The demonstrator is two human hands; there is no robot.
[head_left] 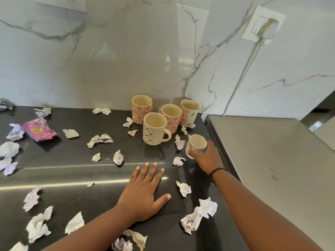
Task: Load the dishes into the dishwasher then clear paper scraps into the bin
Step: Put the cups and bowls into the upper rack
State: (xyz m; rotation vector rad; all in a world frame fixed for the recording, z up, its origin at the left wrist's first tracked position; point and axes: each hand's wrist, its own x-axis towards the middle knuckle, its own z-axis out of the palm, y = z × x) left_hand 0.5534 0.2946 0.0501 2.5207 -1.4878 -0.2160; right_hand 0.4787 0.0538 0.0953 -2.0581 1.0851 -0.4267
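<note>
Several cream mugs stand on a black counter [72, 178] near the marble wall: three with red flower patterns [140, 111] [172, 117] [188, 113] and one with a dark pattern [154, 129] in front. My right hand [206, 158] grips a small patterned cup [196, 144] at the counter's right edge. My left hand [143, 192] rests flat on the counter, fingers spread. Crumpled paper scraps [100, 139] [193, 220] lie scattered all over the counter.
A pink and purple snack wrapper [39, 129] lies at the left. A grey steel surface [272, 169] adjoins the counter on the right. A wall socket [262, 24] with a plug and a hanging cord sits at the upper right.
</note>
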